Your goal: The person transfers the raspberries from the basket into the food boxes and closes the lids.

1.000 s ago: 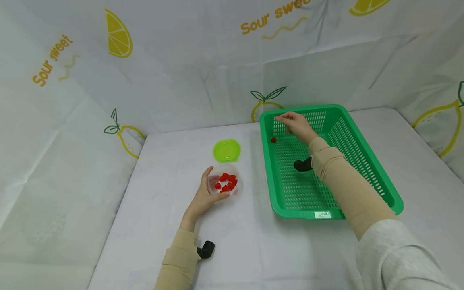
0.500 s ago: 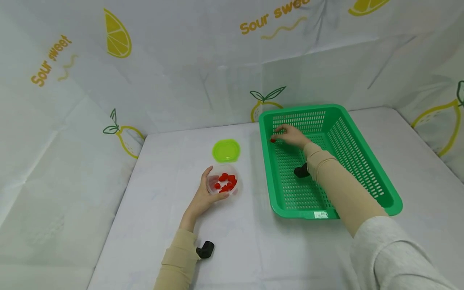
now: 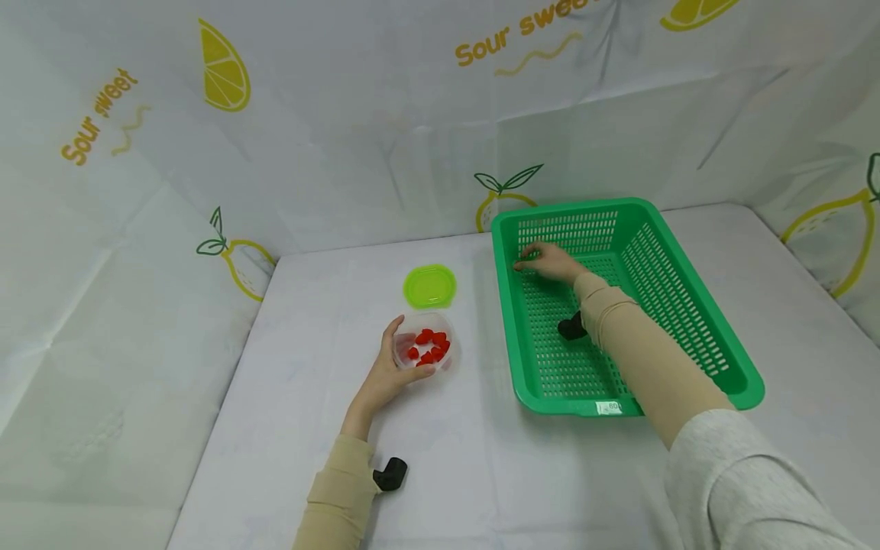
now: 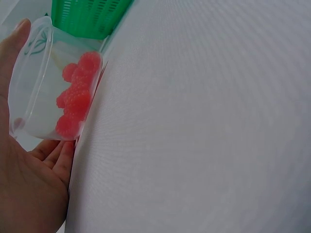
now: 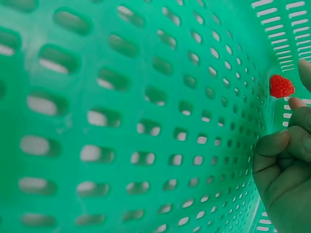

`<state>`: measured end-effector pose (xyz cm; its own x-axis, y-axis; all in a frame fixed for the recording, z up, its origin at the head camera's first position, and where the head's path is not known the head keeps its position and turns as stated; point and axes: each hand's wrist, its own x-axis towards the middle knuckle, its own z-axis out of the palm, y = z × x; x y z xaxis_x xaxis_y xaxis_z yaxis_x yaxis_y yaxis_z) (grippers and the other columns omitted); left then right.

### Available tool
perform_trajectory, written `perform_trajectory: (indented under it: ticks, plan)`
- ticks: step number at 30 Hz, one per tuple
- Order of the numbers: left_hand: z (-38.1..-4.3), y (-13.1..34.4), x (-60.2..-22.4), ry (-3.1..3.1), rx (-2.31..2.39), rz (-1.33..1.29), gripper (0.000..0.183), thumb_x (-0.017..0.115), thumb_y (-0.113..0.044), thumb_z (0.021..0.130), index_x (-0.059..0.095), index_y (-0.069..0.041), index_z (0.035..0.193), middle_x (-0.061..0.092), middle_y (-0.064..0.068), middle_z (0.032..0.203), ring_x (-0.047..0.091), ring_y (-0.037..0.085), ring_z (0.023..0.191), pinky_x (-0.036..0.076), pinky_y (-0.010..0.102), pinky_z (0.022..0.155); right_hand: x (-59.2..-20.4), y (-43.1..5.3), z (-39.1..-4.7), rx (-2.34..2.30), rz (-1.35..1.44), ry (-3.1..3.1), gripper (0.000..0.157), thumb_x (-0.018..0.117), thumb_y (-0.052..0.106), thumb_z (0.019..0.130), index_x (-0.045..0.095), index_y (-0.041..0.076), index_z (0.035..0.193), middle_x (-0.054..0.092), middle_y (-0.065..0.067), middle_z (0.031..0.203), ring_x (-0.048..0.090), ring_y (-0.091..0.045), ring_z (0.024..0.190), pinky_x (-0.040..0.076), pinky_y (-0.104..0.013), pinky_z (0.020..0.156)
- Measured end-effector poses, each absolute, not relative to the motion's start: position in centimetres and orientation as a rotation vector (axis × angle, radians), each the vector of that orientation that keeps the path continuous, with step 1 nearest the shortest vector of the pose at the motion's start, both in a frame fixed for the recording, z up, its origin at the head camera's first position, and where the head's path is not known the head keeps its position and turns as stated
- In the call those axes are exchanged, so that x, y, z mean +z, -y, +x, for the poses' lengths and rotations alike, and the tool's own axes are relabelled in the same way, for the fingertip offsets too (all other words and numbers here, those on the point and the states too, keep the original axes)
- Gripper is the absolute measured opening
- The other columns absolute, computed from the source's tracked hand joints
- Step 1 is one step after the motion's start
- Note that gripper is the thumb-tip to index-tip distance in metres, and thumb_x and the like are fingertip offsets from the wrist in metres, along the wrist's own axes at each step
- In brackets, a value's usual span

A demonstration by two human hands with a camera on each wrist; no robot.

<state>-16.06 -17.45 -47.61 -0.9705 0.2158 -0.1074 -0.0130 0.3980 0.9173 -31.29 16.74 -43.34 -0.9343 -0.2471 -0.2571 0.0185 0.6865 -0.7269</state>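
In the head view my left hand (image 3: 386, 374) grips the side of a round clear plastic cup (image 3: 447, 321), thumb and fingers spread around it. Several red raspberries (image 4: 77, 99) lie at the bottom of that cup, seen through its wall in the left wrist view. My right hand (image 3: 550, 262) is inside the green basket (image 3: 514, 336), at its far left corner. One more raspberry (image 5: 282, 86) sits there by the basket wall, just at my fingertips. Thumb and index finger stand apart beside it, the other fingers curled; whether a fingertip touches it is unclear.
A bright green lid (image 3: 429, 286) lies on the white cloth-covered table (image 3: 440, 473), behind the cup. The basket has slotted walls and stands at the right, close to the printed backdrop (image 3: 357, 137).
My right hand has lowered from above the basket's far left corner down to the raspberry, which its fingers now mostly cover in the head view. The left hand and cup stay in place.
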Motion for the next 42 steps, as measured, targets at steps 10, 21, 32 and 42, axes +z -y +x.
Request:
perform_trajectory:
  ticks: [10,21,32,42]
  plan:
    - [-15.94,17.39,-47.36,-2.417,1.619,0.141,0.100,0.080,-0.034,0.071,0.013,-0.037,0.145,0.044,0.001,0.136,0.036,0.023,0.132,0.025,0.053,0.112,-43.45,-16.48,-30.99,-1.076,-0.207,-2.560,0.045,0.053,0.030,0.094,0.047,0.000,0.127,0.035,-0.025,0.143,0.041,-0.039,0.122,0.037,-0.053,0.099]
    - [-15.89,17.59,-47.28,-2.428,1.614,0.132,0.099,0.080,-0.035,0.071,0.013,-0.041,0.144,0.043,-0.001,0.136,0.036,0.022,0.133,0.024,0.053,0.113,-43.23,-16.03,-30.93,-1.079,-0.207,-2.574,0.038,0.053,0.023,0.094,0.050,-0.001,0.123,0.037,-0.023,0.143,0.044,-0.038,0.119,0.039,-0.051,0.098]
    - [-16.18,17.63,-47.28,-2.434,1.608,0.138,0.098,0.079,-0.035,0.072,0.013,-0.042,0.144,0.043,-0.001,0.136,0.035,0.022,0.134,0.023,0.054,0.113,-43.15,-15.89,-31.07,-1.050,-0.221,-2.617,0.033,0.054,0.018,0.094,0.051,-0.001,0.121,0.044,-0.024,0.135,0.046,-0.033,0.107,0.041,-0.044,0.088]
    - [-15.96,17.42,-47.45,-2.420,1.616,0.126,0.100,0.079,-0.033,0.072,0.012,-0.035,0.146,0.043,0.000,0.136,0.035,0.023,0.133,0.023,0.055,0.113,-43.17,-16.18,-30.99,-1.067,-0.210,-2.579,0.036,0.059,0.018,0.090,0.048,0.000,0.120,0.046,-0.023,0.129,0.044,-0.029,0.098,0.041,-0.040,0.082]
